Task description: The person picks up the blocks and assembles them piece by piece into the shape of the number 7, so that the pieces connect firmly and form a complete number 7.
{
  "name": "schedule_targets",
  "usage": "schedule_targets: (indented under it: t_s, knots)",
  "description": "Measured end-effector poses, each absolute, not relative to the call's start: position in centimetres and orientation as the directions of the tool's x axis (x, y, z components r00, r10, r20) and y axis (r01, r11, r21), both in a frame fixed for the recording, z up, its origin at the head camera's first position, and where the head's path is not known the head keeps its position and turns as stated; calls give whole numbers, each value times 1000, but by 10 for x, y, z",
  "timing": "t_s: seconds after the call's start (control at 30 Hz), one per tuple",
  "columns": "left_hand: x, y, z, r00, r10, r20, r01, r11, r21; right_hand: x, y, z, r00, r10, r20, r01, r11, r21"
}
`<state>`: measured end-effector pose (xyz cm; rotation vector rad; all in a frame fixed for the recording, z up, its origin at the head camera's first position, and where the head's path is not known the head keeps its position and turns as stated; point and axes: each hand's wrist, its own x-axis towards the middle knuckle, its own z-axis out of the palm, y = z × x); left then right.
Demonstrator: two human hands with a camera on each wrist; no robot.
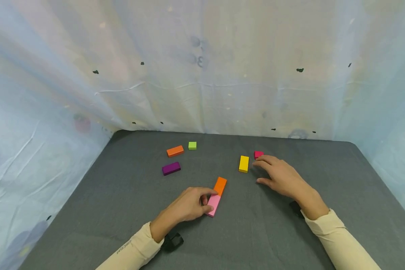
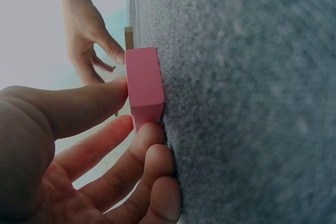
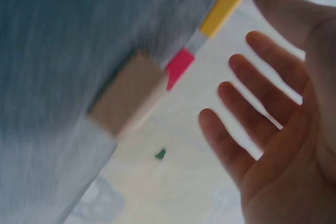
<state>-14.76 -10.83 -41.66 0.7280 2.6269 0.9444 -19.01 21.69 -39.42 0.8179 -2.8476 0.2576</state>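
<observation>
My left hand (image 1: 192, 204) pinches a pink block (image 2: 144, 77) between thumb and fingers, low on the grey table. The pink block lies end to end with an orange block (image 1: 220, 185) in the head view. My right hand (image 1: 281, 175) hovers with fingers spread and holds nothing. Just left of its fingertips lies a yellow block (image 1: 243, 164). A red block (image 1: 258, 154) shows beyond its fingers, partly covered. A blurred wood-coloured block (image 3: 128, 95) appears in the right wrist view; the right hand hides it in the head view.
On the table's (image 1: 121, 195) far left lie a second orange block (image 1: 175, 151), a purple block (image 1: 171, 168) and a small green block (image 1: 192, 145). A pale patterned curtain (image 1: 222, 67) hangs behind the back edge and along both sides.
</observation>
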Motion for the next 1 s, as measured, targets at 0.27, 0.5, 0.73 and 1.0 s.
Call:
schedule_targets:
  t_s: [0.27, 0.5, 0.73, 1.0]
  knots:
    - [-147, -109, -416, -847, 527, -71, 363, 671, 646, -192, 239, -381, -929, -354, 111, -367, 918, -148]
    - [-147, -109, -415, -842, 533, -80, 359, 664, 656, -187, 250, -384, -960, -278, 43, -281, 949, -145]
    - [-147, -108, -415, -844, 530, -81, 359, 671, 648, -184, 253, -393, -978, -209, -24, -202, 966, -164]
    - [-146, -108, -418, -842, 536, -62, 376, 666, 644, -182, 257, -390, -980, -186, -63, -177, 975, -137]
